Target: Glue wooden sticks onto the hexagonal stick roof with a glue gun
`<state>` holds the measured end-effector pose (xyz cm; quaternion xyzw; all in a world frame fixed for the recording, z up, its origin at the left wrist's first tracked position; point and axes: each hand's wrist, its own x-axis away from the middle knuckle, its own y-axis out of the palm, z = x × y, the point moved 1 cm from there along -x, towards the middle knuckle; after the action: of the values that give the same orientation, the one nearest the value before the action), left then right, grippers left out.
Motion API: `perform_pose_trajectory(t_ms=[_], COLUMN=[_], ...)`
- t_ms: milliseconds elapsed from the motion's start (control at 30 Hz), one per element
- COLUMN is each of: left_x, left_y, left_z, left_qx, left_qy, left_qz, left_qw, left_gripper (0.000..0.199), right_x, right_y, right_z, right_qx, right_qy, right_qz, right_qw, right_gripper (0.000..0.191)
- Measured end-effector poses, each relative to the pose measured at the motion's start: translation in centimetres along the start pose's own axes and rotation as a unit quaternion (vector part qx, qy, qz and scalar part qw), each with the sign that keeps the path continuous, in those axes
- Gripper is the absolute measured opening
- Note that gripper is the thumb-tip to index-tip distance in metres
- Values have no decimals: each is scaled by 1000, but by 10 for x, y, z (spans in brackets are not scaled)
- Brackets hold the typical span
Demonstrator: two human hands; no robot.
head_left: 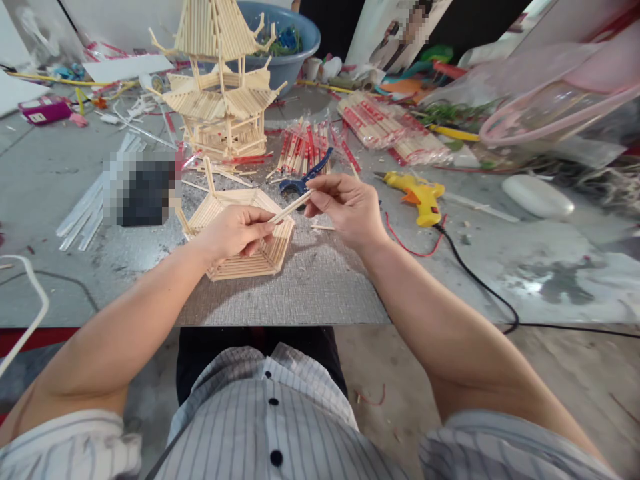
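Fingers of the left hand (240, 230) pinch the low end of a thin stick (291, 207). Fingers of the right hand (350, 207) pinch its high end, thumb against fingertip. The stick slants up from left to right. I cannot tell if it is one stick or two side by side.

Under the left hand, a six-sided frame (245, 268) made of sticks lies on the gray table (300, 300). Two short bits poke up at its far and left corners. I cannot tell if the hand touches it.

Just past the right fingers is a blue tool (323, 162). To the right lies a yellow glue gun (425, 195), with a black cord (463, 263) running off the near edge. A red wire (407, 249) curls beside it.

Farther back stands a stick tower (215, 100) with curly roof corners. Packs (373, 120) of sticks lie right of it. Behind the tower is a blue tub (307, 43).
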<state>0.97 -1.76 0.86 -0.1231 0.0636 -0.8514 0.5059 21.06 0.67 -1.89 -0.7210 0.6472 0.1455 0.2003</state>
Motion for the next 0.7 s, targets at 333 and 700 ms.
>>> perform_pose_trajectory(t_ms=[333, 700], left_x=[-4, -5], left_y=[-5, -12], left_z=[2, 1], left_qx=[155, 309], left_qy=[0, 5], left_qz=[137, 187], left_qw=[978, 933], left_gripper=[11, 12], right_x=[-9, -12], right_y=[-34, -126], right_z=[-6, -13], right_qx=[151, 580], right_qy=[51, 440], right_qz=[130, 154], right_qw=[979, 668], right_gripper=[17, 39])
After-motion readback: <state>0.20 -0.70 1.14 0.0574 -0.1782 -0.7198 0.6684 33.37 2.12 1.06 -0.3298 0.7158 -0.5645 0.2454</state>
